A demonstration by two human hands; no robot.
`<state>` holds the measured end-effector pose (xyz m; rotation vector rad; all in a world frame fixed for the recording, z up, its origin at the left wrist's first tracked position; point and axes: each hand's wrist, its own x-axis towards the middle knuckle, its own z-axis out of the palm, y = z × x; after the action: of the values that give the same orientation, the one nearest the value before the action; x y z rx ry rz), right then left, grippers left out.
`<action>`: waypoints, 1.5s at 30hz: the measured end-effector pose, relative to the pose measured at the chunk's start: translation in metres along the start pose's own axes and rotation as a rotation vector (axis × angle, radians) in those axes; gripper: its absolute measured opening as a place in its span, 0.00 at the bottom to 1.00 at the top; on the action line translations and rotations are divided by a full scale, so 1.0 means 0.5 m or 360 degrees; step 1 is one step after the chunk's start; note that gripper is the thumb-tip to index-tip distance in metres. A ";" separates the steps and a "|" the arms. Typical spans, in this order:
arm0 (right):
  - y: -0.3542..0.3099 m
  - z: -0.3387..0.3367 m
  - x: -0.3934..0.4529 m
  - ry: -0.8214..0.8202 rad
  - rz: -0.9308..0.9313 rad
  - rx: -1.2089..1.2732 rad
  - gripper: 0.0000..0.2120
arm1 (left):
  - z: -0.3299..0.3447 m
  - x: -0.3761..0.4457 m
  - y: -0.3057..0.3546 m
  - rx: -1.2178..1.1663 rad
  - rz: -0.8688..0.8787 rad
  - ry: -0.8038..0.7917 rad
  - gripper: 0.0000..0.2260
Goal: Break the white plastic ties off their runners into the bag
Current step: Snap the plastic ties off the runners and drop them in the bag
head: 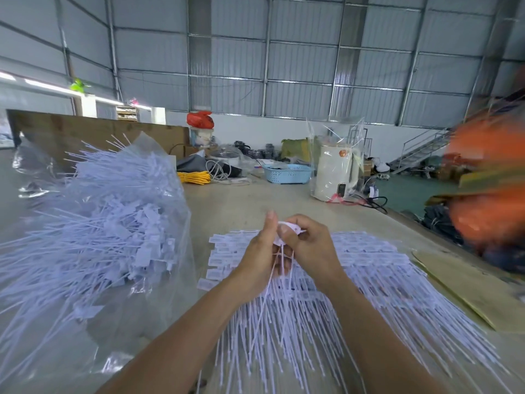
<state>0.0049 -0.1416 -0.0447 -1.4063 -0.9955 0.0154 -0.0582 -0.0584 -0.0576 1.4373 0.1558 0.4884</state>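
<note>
Here, both of your hands meet just above the centre of the view, over the spread of white ties that fans across the table from about four to seven o'clock. Your left hand curls around a small bunch of ties, thumb raised toward twelve o'clock, the thin tails trailing down past your wrist toward six. Your right hand pinches the white tag ends of that same bunch, fingers bent tightly over them; the two hands touch at the fingertips. Whether a runner is among the pieces you hold cannot be told.

At nine o'clock the clear plastic bag lies open on its side, heaped with loose ties, their tails bristling out toward eight and eleven o'clock. The bag sits just beside the fanned pile.

Farther off, at one o'clock, stands a white kettle in clear wrapping, with a blue basket near it at twelve. A yellow coil lies at eleven. At three o'clock, a blurred orange shape fills the edge.
</note>
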 end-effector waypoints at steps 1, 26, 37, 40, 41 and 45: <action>0.001 0.001 0.001 0.0054 -0.0020 -0.0070 0.11 | 0.001 -0.004 0.001 0.0049 0.0005 -0.0052 0.25; -0.031 -0.026 -0.020 -0.1451 0.0707 -0.0691 0.11 | -0.098 0.018 0.057 -0.1146 0.0425 0.0724 0.14; -0.064 -0.028 -0.024 -0.1887 0.0950 -0.0745 0.10 | -0.087 0.016 0.021 -0.0410 0.0066 0.0670 0.11; -0.081 -0.044 -0.022 -0.1880 0.0895 -0.0771 0.07 | -0.074 0.011 0.021 -0.0332 0.0055 0.0596 0.10; -0.087 -0.049 -0.021 -0.1885 0.0889 -0.0807 0.07 | -0.072 0.010 0.020 -0.0329 0.0058 0.0582 0.10; -0.100 -0.036 -0.025 -0.2021 0.0959 -0.1087 0.09 | -0.066 0.006 0.016 -0.0325 0.0032 0.0537 0.09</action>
<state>-0.0191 -0.1746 -0.0086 -2.3443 -1.6079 1.2453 -0.0702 -0.0266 -0.0542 1.1506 0.3515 0.7411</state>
